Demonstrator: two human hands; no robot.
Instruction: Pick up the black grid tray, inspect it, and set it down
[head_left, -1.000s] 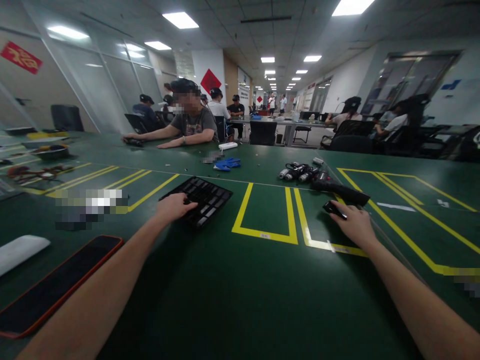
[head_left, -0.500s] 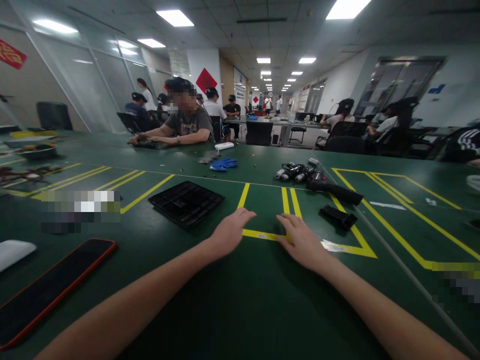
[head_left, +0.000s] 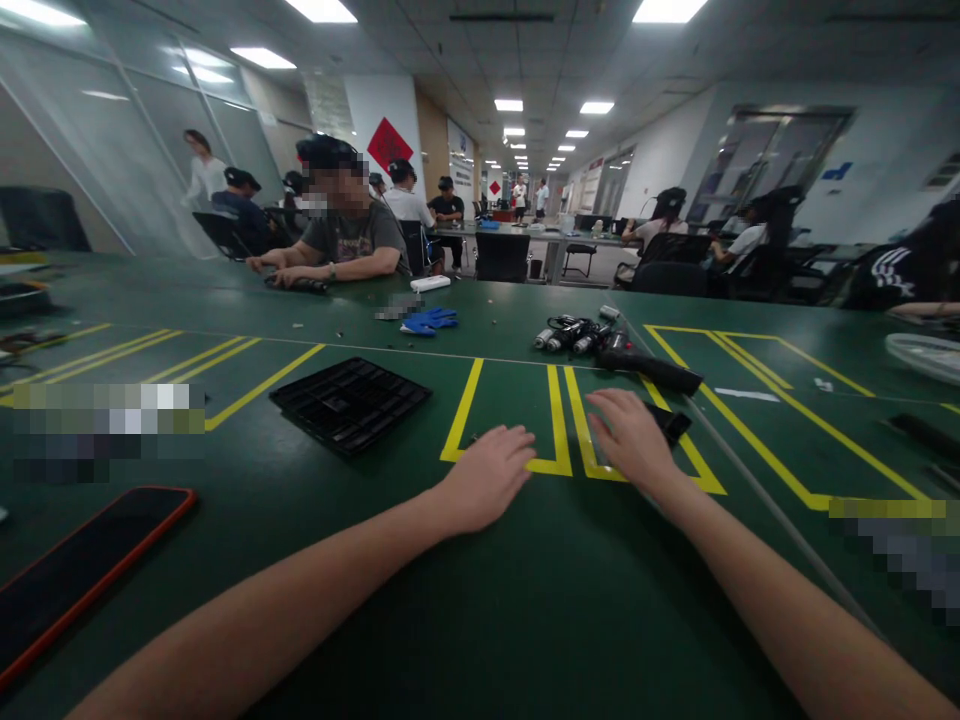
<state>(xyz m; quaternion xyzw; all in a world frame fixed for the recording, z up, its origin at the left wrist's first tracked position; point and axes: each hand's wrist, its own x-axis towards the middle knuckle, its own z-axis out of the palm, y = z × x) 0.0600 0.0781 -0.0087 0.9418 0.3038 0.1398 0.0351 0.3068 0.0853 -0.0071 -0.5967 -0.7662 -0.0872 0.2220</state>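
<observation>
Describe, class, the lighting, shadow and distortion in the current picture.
Head view: the ceiling lights burn out to white; head view: the green table darkens toward the bottom edge; head view: the black ribbed panel loses fine detail in its dark surface; head view: the orange-edged slab looks stretched, probably by a wide lens; head view: pixel blocks mask some detail.

You are in a large open-plan office laid out as a workroom. Yellow tape outlines (head_left: 558, 415) divide the green tabletop (head_left: 487, 610) before you into bays; far off, people in dark caps (head_left: 405, 204) sit among mesh-backed office chairs (head_left: 502, 258). Glass partitions (head_left: 142, 150) line the left, beneath panel lights (head_left: 670, 10).
</observation>
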